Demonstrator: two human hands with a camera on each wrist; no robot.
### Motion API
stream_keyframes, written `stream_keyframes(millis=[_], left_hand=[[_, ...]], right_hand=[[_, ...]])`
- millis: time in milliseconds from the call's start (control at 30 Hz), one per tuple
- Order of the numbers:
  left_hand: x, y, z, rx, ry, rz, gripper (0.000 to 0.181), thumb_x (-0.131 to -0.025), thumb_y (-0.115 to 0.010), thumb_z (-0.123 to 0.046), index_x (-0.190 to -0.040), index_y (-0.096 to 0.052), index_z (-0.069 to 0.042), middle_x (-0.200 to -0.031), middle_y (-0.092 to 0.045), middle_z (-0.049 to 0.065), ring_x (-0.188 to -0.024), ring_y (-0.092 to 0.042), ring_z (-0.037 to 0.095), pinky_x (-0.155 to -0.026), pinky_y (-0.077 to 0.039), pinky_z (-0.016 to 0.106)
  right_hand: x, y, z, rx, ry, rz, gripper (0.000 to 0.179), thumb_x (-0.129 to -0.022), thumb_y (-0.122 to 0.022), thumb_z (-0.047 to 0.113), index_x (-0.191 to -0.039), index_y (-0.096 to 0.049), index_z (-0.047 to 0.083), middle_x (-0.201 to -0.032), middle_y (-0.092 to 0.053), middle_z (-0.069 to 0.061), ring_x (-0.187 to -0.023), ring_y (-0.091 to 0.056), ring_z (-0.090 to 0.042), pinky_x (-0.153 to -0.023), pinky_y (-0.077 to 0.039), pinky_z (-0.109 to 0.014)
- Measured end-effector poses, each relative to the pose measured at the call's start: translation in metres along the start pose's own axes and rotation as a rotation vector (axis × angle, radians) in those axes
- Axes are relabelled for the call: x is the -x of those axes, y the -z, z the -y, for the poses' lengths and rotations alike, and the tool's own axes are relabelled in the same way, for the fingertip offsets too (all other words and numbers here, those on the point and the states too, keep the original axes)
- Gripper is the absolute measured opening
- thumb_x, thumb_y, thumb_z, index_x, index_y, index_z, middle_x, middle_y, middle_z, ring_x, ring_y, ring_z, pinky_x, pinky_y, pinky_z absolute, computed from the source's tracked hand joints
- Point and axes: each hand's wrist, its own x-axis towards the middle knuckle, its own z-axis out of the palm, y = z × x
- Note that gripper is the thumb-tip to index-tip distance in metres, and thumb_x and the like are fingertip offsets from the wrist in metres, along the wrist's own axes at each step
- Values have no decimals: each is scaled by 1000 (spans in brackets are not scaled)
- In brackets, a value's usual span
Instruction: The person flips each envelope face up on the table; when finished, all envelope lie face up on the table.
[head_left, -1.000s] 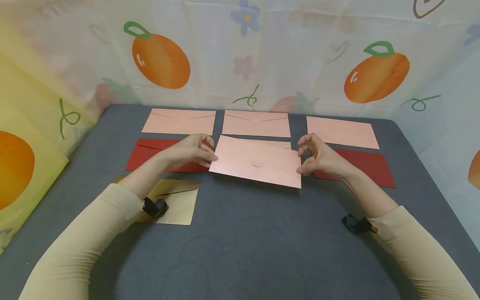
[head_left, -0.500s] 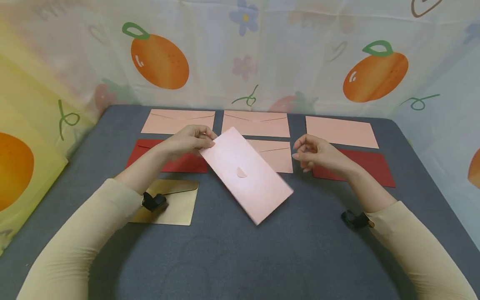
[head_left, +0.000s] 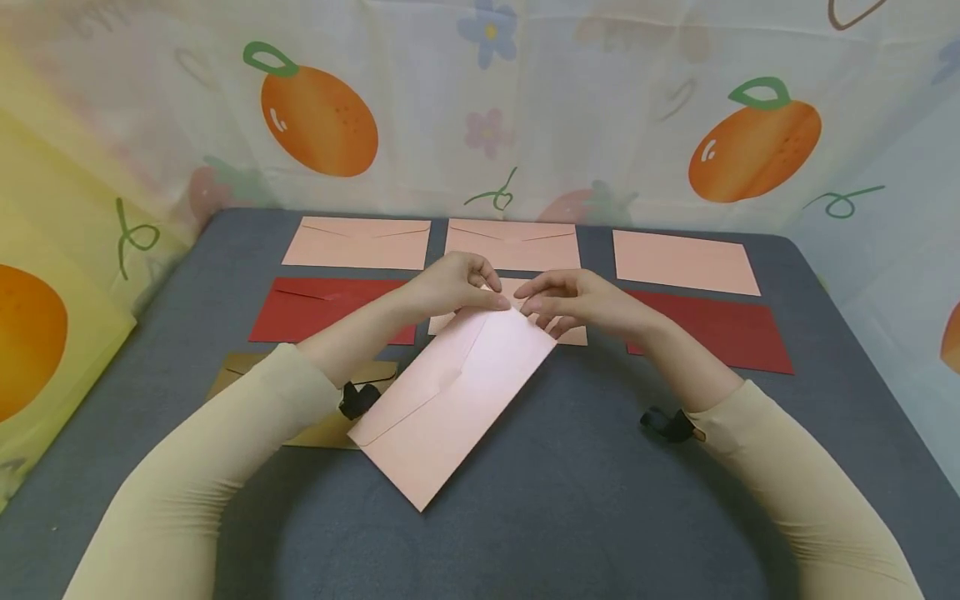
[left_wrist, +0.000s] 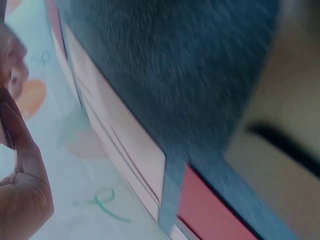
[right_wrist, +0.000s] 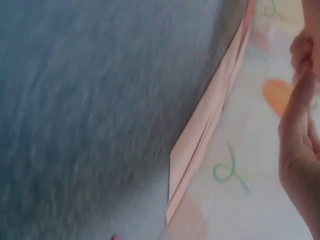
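Note:
A pale pink envelope hangs tilted over the dark table, flap side up, its lower corner toward the person. My left hand pinches its upper end between thumb and fingers; that end is partly covered by the hand. Close beside it, my right hand has loosely bent fingers, their tips right at the envelope's upper right edge. In the left wrist view the left hand shows at the left border. The right hand appears at the right border of the right wrist view, its thumb stretched toward the other hand.
Behind the hands lies another pink envelope, partly covered. Several pink envelopes line the back edge, including a plain one. Red envelopes lie left and right. A gold envelope sits under the left forearm on the table.
The pink envelope has been swung round, its lower end now pointing left and toward the person. My left hand has moved right with it; my right hand has come left to its edge.

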Motion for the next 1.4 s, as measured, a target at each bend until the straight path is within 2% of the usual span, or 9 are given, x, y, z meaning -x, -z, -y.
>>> stream_keyframes(millis=[133, 267, 367, 500, 667, 800, 933, 1167, 1400], left_hand=[[-2, -16, -2, 44, 9, 37, 35, -86, -77, -22, -106, -54, -5, -62, -59, -4, -56, -53, 8, -57, -45, 21], [1, -20, 3, 96, 36, 98, 37, -87, -76, -20, -109, -50, -5, -73, -66, 0, -64, -62, 10, -62, -54, 23], [10, -11, 13, 72, 50, 174, 34, -87, -76, -19, -108, -53, -5, -77, -68, 0, -70, -64, 11, -68, -58, 26], [27, 11, 30, 26, 62, 290, 28, -87, -74, -17, -107, -58, -4, -84, -70, 1, -76, -64, 14, -75, -60, 30], [35, 30, 45, 21, 88, 373, 29, -87, -74, -14, -110, -59, -2, -90, -69, 0, -83, -64, 14, -80, -58, 30], [34, 34, 48, -2, 95, 387, 27, -86, -75, -13, -108, -61, -4, -87, -65, 0, -81, -62, 14, -79, -58, 30], [33, 33, 52, -51, 77, 376, 21, -87, -73, -10, -105, -62, -5, -82, -63, 0, -77, -60, 15, -76, -58, 30], [32, 23, 56, -177, -20, 357, 12, -87, -71, -4, -97, -65, -2, -73, -64, 2, -66, -57, 12, -67, -54, 25], [36, 22, 56, -272, -48, 339, 12, -83, -75, -3, -94, -69, -2, -79, -68, 9, -68, -59, 13, -66, -53, 25]], right_hand=[[-1, -8, 0, 7, -8, 42, 46, -90, -69, 17, -135, -56, 15, -111, -65, -7, -98, -65, -20, -87, -58, -35], [3, -6, -8, -19, -16, 66, 53, -89, -68, 10, -138, -50, 16, -106, -59, -8, -82, -61, -17, -77, -57, -32], [12, 3, -17, -54, -20, 77, 60, -90, -67, 8, -144, -42, 17, -102, -52, -7, -71, -54, -15, -65, -52, -32], [28, 19, -31, -126, -21, 76, 67, -93, -65, 5, -150, -33, 17, -95, -46, -4, -67, -48, -12, -59, -43, -30], [47, 33, -44, -175, -63, 49, 64, -94, -63, 2, -146, -30, 19, -95, -48, -2, -68, -53, -12, -62, -50, -28], [49, 31, -47, -163, -112, 24, 57, -93, -65, 4, -138, -32, 15, -97, -50, -4, -69, -62, -14, -68, -60, -31], [46, 25, -45, -66, -164, 13, 44, -92, -68, 10, -126, -41, 4, -92, -56, -7, -68, -69, -17, -69, -63, -36], [43, 14, -44, 144, -195, 100, 36, -88, -72, 11, -112, -49, -4, -79, -70, -9, -71, -73, -19, -69, -63, -35], [40, 5, -47, 278, -165, 153, 29, -88, -73, 13, -107, -56, 0, -79, -70, -9, -71, -71, -19, -69, -63, -33]])
